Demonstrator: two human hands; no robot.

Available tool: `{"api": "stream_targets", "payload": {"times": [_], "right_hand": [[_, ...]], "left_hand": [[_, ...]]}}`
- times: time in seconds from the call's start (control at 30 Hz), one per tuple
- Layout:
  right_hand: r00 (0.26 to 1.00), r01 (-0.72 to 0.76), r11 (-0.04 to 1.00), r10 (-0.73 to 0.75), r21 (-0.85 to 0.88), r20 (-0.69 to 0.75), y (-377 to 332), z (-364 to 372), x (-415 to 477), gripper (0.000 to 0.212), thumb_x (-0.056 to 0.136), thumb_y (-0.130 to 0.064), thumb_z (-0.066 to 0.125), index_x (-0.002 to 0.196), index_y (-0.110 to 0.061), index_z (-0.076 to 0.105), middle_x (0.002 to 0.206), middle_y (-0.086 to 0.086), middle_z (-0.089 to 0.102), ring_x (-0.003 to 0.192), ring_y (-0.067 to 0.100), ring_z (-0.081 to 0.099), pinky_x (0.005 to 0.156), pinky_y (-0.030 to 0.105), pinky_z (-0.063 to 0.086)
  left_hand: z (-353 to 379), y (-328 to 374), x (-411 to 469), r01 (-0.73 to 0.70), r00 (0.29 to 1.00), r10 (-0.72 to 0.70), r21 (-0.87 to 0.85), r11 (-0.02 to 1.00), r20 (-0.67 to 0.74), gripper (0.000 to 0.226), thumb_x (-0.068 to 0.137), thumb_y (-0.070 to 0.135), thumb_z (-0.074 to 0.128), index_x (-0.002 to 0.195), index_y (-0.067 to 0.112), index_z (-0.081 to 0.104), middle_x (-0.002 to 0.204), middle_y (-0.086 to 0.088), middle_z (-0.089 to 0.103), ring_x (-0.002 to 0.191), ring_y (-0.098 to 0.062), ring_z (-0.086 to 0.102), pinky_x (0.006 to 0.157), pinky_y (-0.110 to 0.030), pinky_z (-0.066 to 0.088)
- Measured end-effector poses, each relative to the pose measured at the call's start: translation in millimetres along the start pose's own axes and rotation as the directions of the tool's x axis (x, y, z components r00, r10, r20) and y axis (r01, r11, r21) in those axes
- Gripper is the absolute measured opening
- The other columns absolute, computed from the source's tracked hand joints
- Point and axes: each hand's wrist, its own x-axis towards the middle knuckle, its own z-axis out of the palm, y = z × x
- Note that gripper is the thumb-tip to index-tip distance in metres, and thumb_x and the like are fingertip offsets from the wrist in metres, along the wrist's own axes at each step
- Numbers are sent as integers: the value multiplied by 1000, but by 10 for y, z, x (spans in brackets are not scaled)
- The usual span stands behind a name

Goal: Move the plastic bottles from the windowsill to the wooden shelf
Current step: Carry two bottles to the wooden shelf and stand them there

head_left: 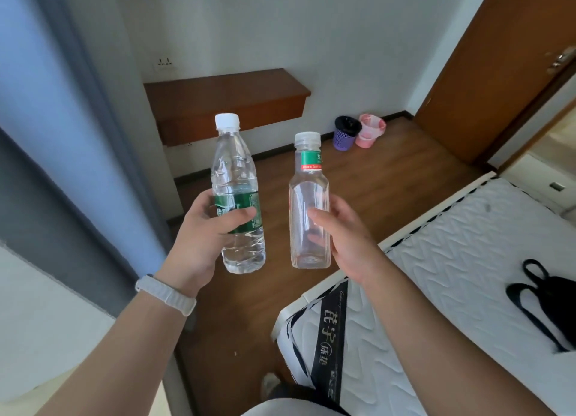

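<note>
My left hand (202, 238) grips a clear round bottle with a green label (232, 169) and a white cap, held upright with water in it. My right hand (346, 238) holds a squarer clear bottle (308, 197) with a green and red neck label, upright and looking empty. Both bottles are in the air in front of me. Ahead, fixed to the white wall, is the brown wooden shelf (227, 88), with nothing on its top. The windowsill is hardly in view; a pale ledge (46, 322) shows at the lower left.
A blue curtain (56, 110) hangs at the left. A white mattress (452, 275) with a black bag (548, 297) on it fills the right. A purple bin (345, 133) and a pink bin (371, 130) stand on the wooden floor by the wall. A brown door (498, 57) is at the right.
</note>
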Motion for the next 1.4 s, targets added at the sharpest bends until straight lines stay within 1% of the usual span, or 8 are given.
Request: {"api": "stream_targets", "payload": {"times": [0.27, 0.53, 0.67, 0.8, 0.9, 1.07, 1.2, 1.4], "right_hand": [[999, -42, 998, 42, 54, -11, -38, 19, 622, 39, 91, -21, 68, 128, -22, 56, 119, 4, 67, 106, 19, 68, 99, 46, 51], [996, -68, 991, 62, 113, 61, -221, 215, 1686, 35, 92, -15, 66, 126, -17, 56, 121, 9, 66, 108, 24, 67, 99, 48, 50], [995, -57, 993, 47, 105, 93, -402, 238, 2237, 32, 90, -23, 69, 120, -25, 58, 116, 1, 68, 105, 19, 69, 100, 46, 50], [993, -27, 993, 14, 116, 115, -570, 283, 2651, 30, 89, -26, 70, 116, -31, 58, 113, -3, 69, 101, 14, 70, 98, 43, 52], [993, -28, 994, 15, 105, 117, -624, 318, 2838, 38, 87, -27, 72, 121, -31, 56, 116, -3, 67, 105, 16, 68, 99, 44, 51], [995, -32, 996, 24, 81, 96, -642, 267, 3082, 36, 87, -29, 72, 119, -32, 56, 117, -2, 66, 106, 18, 67, 99, 46, 51], [998, -39, 997, 35, 71, 54, -632, 193, 3292, 44, 82, -35, 75, 121, -34, 56, 116, -4, 67, 106, 20, 68, 97, 48, 52], [999, -40, 999, 41, 33, -8, -633, 181, 3714, 52, 80, -43, 74, 127, -37, 53, 118, -6, 66, 104, 20, 69, 91, 47, 56]], "left_hand": [[-45, -7, 670, 25, 999, -26, 31, 999, 24, 50, 75, 6, 81, 120, 16, 62, 107, -4, 71, 87, -23, 73, 67, -35, 56], [-167, 254, 1586, 53, 998, -48, 126, 991, -41, 63, 63, 17, 87, 121, 16, 62, 113, -10, 72, 96, -31, 73, 76, -41, 57], [-188, 440, 2035, 43, 996, -29, 175, 984, -83, 51, 76, 9, 83, 122, 17, 61, 109, -5, 74, 95, -28, 73, 78, -42, 57], [-153, 592, 2372, 20, 995, 0, 194, 981, -103, 52, 76, 9, 82, 123, 15, 61, 109, -4, 74, 95, -27, 74, 78, -41, 58], [-123, 684, 2563, 12, 996, 7, 217, 976, -88, 55, 75, 12, 83, 125, 17, 60, 112, -5, 74, 97, -27, 73, 84, -46, 59], [-45, 753, 2912, 20, 997, -4, 212, 977, -72, 67, 62, 23, 89, 123, 20, 62, 114, -5, 73, 99, -29, 73, 91, -54, 56], [13, 735, 3196, 34, 998, -24, 192, 981, -57, 51, 72, 13, 87, 117, 22, 63, 111, -4, 74, 99, -29, 72, 92, -53, 56], [27, 719, 3797, 85, 996, -82, 206, 975, -23, 51, 73, 14, 85, 118, 25, 63, 108, 1, 74, 99, -22, 72, 93, -51, 55]]}}
